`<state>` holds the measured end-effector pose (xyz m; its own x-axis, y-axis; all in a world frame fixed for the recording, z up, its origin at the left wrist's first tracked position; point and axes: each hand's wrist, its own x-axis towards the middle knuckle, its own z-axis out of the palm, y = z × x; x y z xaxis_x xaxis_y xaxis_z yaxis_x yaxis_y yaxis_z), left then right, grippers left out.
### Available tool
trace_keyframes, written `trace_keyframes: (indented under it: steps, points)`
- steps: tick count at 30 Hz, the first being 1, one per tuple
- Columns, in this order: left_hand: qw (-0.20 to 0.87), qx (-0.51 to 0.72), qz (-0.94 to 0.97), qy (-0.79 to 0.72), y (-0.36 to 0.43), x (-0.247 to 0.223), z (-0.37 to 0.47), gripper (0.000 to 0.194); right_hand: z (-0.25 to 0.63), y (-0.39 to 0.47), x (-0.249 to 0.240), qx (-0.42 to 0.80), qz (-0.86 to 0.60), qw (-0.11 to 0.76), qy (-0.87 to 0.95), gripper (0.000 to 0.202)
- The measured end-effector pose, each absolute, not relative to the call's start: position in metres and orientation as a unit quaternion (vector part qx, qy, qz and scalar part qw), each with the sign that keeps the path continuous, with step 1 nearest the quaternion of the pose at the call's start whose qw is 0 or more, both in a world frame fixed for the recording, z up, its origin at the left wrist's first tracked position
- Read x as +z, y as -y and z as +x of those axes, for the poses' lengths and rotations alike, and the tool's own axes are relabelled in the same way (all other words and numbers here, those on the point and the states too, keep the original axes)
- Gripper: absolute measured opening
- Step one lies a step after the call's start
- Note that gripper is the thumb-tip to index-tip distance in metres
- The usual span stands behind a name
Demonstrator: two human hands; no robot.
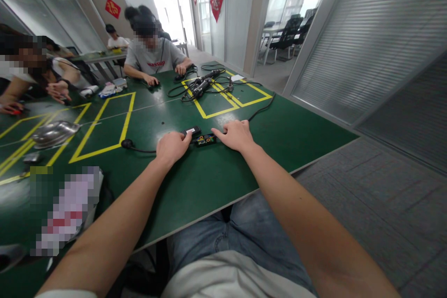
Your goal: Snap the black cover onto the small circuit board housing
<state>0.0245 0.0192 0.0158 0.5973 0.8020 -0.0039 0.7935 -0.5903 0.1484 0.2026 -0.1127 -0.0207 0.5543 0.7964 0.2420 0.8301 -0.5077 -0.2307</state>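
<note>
On the green table (181, 186), a small black device with orange round parts (205, 139) lies between my two hands. My left hand (173, 145) is closed on a black piece with a white label (191, 131), thumb along its near edge. A black cable runs left from under this hand to a round black end (127, 143). My right hand (236, 134) rests at the device's right side, thumb stretched toward it and fingers curled over a dark cable (262, 109). What its fingertips hold is hidden.
Black tools with tangled cables (201, 87) lie farther back, over yellow tape rectangles. A person in a grey shirt (153, 58) works across the table, others at the left. A shiny metal bowl (56, 133) and a blurred package (71, 209) are on the left. The table's right corner borders a walkway.
</note>
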Motion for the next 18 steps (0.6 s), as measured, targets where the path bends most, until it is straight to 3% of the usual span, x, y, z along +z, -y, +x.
trace_keyframes:
  steps: [18]
  points:
    - [0.043, 0.027, 0.897, -0.439, -0.0188, 0.0163, 0.0257, 0.063, 0.2049, 0.1093, -0.0209, -0.031, -0.877, 0.171, 0.449, 0.066]
